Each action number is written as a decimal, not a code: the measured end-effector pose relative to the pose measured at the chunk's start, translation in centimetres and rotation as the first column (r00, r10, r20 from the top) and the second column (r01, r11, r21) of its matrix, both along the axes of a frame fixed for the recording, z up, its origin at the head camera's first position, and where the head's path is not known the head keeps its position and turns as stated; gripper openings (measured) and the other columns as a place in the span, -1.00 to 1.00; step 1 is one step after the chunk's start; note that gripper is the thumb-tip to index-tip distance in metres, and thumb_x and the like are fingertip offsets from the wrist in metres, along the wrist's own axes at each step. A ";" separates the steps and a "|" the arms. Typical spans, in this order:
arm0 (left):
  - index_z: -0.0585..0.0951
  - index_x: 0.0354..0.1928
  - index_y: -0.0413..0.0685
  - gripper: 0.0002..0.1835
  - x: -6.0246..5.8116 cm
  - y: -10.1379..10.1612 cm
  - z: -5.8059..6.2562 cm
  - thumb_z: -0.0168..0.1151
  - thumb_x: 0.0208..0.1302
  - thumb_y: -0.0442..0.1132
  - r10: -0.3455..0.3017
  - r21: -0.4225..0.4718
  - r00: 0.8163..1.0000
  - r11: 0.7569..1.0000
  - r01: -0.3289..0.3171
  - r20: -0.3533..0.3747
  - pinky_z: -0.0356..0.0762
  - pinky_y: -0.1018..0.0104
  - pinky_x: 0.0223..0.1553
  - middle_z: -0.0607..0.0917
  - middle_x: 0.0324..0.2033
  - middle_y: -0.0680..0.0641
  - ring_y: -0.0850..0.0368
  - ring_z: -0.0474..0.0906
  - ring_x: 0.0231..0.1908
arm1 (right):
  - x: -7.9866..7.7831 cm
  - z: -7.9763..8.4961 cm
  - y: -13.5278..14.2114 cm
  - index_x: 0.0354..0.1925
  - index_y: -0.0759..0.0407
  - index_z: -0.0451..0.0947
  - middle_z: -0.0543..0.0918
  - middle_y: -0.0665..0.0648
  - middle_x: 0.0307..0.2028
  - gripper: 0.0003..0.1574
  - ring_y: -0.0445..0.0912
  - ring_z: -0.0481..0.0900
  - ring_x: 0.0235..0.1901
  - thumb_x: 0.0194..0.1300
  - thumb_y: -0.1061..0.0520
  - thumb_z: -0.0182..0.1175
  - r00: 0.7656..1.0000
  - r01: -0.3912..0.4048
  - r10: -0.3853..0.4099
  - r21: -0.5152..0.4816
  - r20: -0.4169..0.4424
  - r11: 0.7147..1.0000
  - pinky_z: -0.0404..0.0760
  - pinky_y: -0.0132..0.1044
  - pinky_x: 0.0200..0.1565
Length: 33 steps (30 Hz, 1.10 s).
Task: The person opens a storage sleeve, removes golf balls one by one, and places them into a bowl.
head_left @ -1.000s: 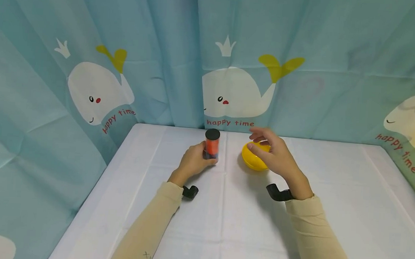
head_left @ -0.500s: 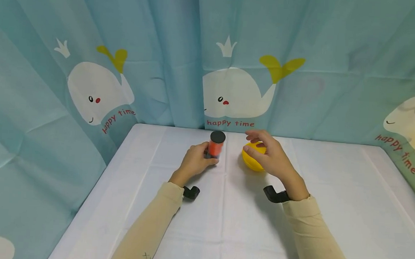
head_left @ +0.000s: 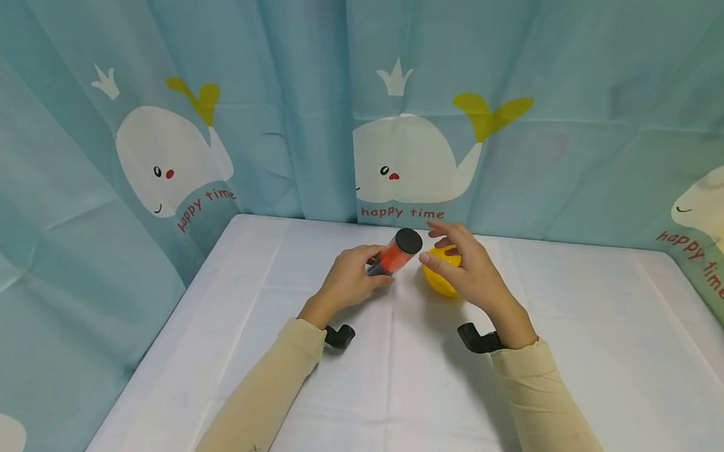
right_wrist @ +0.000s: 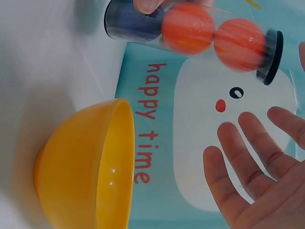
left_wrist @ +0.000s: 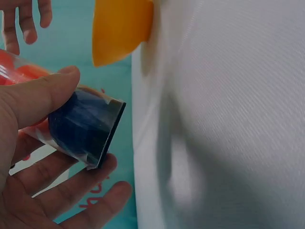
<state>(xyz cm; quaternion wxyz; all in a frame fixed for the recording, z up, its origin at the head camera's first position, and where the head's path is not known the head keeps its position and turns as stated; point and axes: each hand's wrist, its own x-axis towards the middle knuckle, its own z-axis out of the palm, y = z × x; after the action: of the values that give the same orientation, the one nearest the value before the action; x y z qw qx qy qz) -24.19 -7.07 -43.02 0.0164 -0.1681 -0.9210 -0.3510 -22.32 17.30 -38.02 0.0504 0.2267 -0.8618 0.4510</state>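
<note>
A clear tube of balls (right_wrist: pixel 190 31) with a black cap leans to the right in the head view. Two orange balls and a dark blue one show through its wall in the right wrist view. My left hand (head_left: pixel 349 277) grips the tube near its blue end, thumb on one side and fingers on the other. A yellow bowl (right_wrist: pixel 81 167) stands upright on the table, just right of the tube. My right hand (head_left: pixel 474 271) hovers over the bowl with fingers spread and holds nothing, its fingertips close to the cap. In the head view this hand partly hides the bowl.
A white cloth (head_left: pixel 384 379) covers the table. Behind it hangs a blue curtain (head_left: pixel 307 98) printed with whales, close to the table's far edge. A black camera mount sits on each wrist.
The tube has gone from upright to tilted, its capped end swinging right toward the bowl and my right hand. My left hand has shifted slightly right; the right hand moved a little left.
</note>
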 end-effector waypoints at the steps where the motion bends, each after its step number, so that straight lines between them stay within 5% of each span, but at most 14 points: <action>1: 0.58 0.32 0.06 -0.36 0.1 0.0 0.1 0.53 0.20 -0.03 -0.004 -0.001 1.000 1.000 0.004 0.000 0.57 0.02 0.21 0.72 0.13 -0.01 0.01 0.64 0.08 | 0.0 0.0 0.0 0.49 0.00 0.32 0.53 0.19 0.22 -0.23 0.13 0.54 0.15 0.42 -0.05 0.31 1.000 -0.005 0.005 -0.003 0.001 1.000 0.52 0.14 0.24; 17: 0.66 0.21 0.10 -0.43 0.7 0.1 1.1 0.57 0.15 -0.01 -0.077 -0.051 0.994 0.996 0.073 -0.073 0.59 0.16 -0.04 0.73 -0.08 -0.01 0.08 0.58 -0.14 | 0.1 0.0 -0.3 0.32 0.18 0.52 0.66 0.19 0.07 -0.33 0.05 0.67 -0.08 0.31 0.05 0.43 0.994 -0.016 0.017 0.016 -0.108 1.000 0.67 0.06 0.11; 26: 0.62 0.24 0.13 -0.43 0.8 -0.2 1.8 0.55 0.18 -0.06 -0.120 0.099 0.993 0.988 0.120 -0.008 0.61 0.10 0.10 0.67 0.00 0.01 0.08 0.55 -0.04 | 0.2 0.1 0.1 0.20 0.14 0.62 0.70 0.10 -0.11 -0.45 -0.11 0.61 -0.18 0.28 0.05 0.45 0.982 0.028 -0.038 -0.055 -0.187 0.998 0.64 -0.36 0.00; 33: 0.55 0.27 0.18 -0.41 0.7 -0.2 2.0 0.53 0.21 -0.08 -0.138 0.201 0.990 0.970 0.139 -0.022 0.71 0.16 -0.06 0.62 0.12 -0.01 0.02 0.55 0.05 | 0.1 0.0 0.1 0.17 0.23 0.64 0.72 0.14 -0.15 -0.47 -0.15 0.60 -0.16 0.24 0.21 0.46 0.970 0.042 -0.076 -0.148 -0.230 0.988 0.51 -0.47 0.12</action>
<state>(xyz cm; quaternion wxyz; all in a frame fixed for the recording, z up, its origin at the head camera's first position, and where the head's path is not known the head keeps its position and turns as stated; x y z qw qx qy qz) -23.46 -7.30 -40.99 0.0123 -0.2309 -0.8666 -0.4422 -22.17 17.44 -38.03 0.1815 0.2484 -0.8219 0.4794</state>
